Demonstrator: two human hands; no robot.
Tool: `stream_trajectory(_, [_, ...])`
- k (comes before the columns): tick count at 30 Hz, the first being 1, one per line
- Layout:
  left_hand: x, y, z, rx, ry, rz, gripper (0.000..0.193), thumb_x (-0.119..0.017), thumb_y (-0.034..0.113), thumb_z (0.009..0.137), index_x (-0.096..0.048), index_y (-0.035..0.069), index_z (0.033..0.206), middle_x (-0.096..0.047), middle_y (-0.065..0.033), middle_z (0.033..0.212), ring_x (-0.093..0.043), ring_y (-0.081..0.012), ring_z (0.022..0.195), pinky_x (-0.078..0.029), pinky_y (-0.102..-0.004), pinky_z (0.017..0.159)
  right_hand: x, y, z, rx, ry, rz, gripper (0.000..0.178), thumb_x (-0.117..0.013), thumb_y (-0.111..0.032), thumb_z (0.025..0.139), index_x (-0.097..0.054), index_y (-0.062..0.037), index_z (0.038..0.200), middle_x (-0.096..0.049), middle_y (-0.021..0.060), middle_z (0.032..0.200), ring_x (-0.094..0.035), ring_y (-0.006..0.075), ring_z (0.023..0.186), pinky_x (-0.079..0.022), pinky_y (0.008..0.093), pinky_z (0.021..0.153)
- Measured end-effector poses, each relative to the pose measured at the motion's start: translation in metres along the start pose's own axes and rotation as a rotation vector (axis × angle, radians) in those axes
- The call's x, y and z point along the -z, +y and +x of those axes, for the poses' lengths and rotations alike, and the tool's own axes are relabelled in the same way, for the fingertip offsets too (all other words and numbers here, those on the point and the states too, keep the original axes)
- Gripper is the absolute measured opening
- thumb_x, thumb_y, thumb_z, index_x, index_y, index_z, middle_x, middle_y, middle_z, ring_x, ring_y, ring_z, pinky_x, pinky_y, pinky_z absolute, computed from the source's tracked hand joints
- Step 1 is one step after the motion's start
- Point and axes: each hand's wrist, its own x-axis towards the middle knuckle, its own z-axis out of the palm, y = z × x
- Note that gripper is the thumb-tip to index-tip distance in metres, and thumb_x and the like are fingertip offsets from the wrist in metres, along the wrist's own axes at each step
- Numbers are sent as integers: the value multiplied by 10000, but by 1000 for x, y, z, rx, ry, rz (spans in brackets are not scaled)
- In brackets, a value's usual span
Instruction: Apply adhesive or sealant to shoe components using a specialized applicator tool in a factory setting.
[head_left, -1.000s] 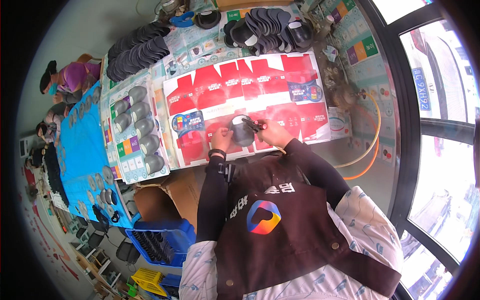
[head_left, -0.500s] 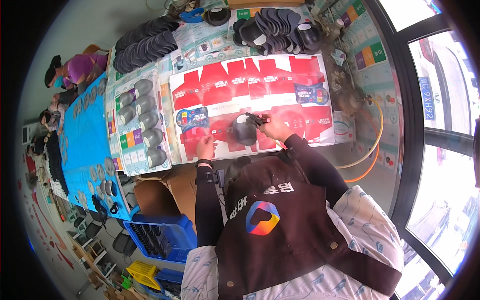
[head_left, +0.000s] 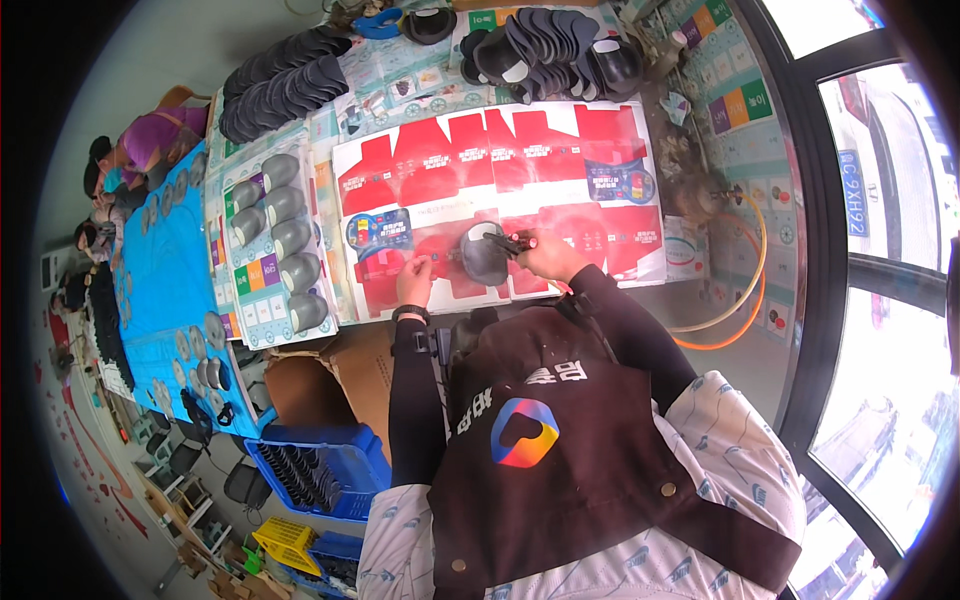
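Observation:
My right hand (head_left: 548,257) grips a black and red spray gun (head_left: 520,242), its front end over a dark, rounded cup-shaped piece (head_left: 484,262) with a pale patch. That piece is above the red-and-white printed sheets (head_left: 440,215) near the table's front edge; what supports it is hidden. To its left, my left hand (head_left: 414,279) has its fingers drawn together in a pinch, a little apart from the piece. Whatever is between those fingertips, if anything, is too small to make out.
Similar cup pieces (head_left: 288,204) line a board on the left. Stacked dark pads (head_left: 290,85) and more dark pieces (head_left: 548,50) lie along the back. Yellow and orange hoses (head_left: 752,285) loop at the right. A blue crate (head_left: 370,470) stands below left; people sit by the blue table (head_left: 165,280).
My left hand has risen slightly and its fingers have closed together. The cup piece shows a greyer surface under the spray gun, which has shifted slightly left. The whole view has moved a little.

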Motion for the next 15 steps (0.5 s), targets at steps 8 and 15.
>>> stream_trajectory(8, [-18, -8, 40, -110, -165, 160, 285, -670, 260, 994, -724, 16, 1132, -759, -35, 935, -688, -133, 781, -550, -277, 688, -3, 7, 8, 78, -116, -211, 342, -654, -156, 792, -699, 2, 1092, -695, 172, 810, -671, 304, 751, -522, 394, 709])
stream_trajectory(15, [-69, 37, 35, -292, -199, 496, 301, -744, 350, 801, -806, 108, 969, -756, -175, 859, -732, -362, 872, -565, -453, 854, 59, 71, -14, -15, 179, 120, 479, -806, -110, 797, -656, -2, 1239, -744, 177, 1053, -723, 204, 882, -552, 369, 703])
